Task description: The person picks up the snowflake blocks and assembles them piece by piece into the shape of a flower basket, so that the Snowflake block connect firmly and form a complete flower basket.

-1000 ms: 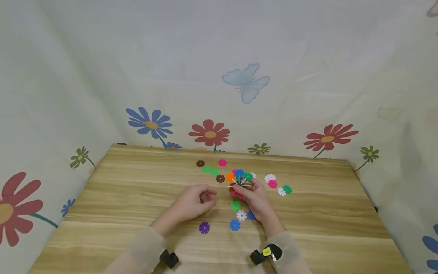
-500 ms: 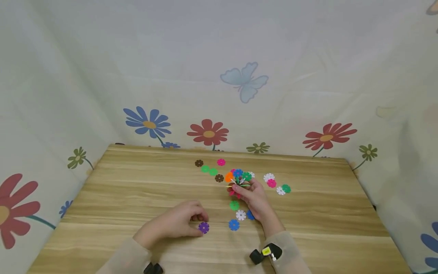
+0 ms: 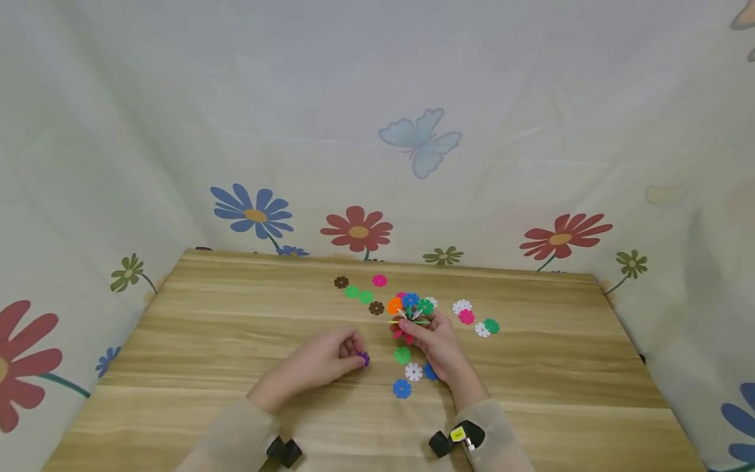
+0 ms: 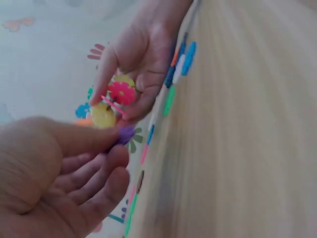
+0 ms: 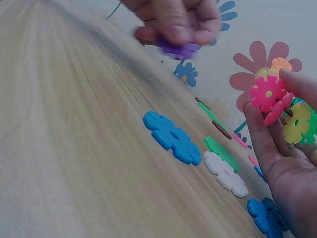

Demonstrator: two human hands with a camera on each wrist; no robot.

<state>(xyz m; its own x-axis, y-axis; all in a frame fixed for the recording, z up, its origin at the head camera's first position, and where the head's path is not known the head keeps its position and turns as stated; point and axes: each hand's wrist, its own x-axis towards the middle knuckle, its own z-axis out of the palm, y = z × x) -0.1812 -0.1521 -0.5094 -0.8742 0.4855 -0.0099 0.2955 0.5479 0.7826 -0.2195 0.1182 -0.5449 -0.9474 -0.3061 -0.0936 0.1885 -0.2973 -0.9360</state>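
My left hand (image 3: pixel 321 357) pinches a purple notched plastic disc (image 3: pixel 365 358) between thumb and fingers, raised over the table. In the left wrist view that purple disc (image 4: pixel 125 134) sticks out past the thumb tip. My right hand (image 3: pixel 439 344) holds a cluster of interlocked discs (image 3: pixel 409 322) in several colours. Up close in the right wrist view, a pink disc (image 5: pixel 268 93) and a yellow disc (image 5: pixel 297 123) of this cluster show between thumb and fingers. The purple piece is left of the cluster, with a gap between them.
Loose discs lie flat around the right hand: a blue one (image 3: pixel 402 389), a white one (image 3: pixel 413 372) and a green one (image 3: pixel 403 354) nearest. Behind are brown (image 3: pixel 376 308) and light green (image 3: pixel 352 292) discs. More white, pink and green ones (image 3: pixel 491 326) lie right. A printed curtain (image 3: pixel 283 98) hangs behind the table.
My left hand reached down toward me to the purple disc, took it off the table and lifted it back toward the cluster. My right hand stays in place with the cluster.
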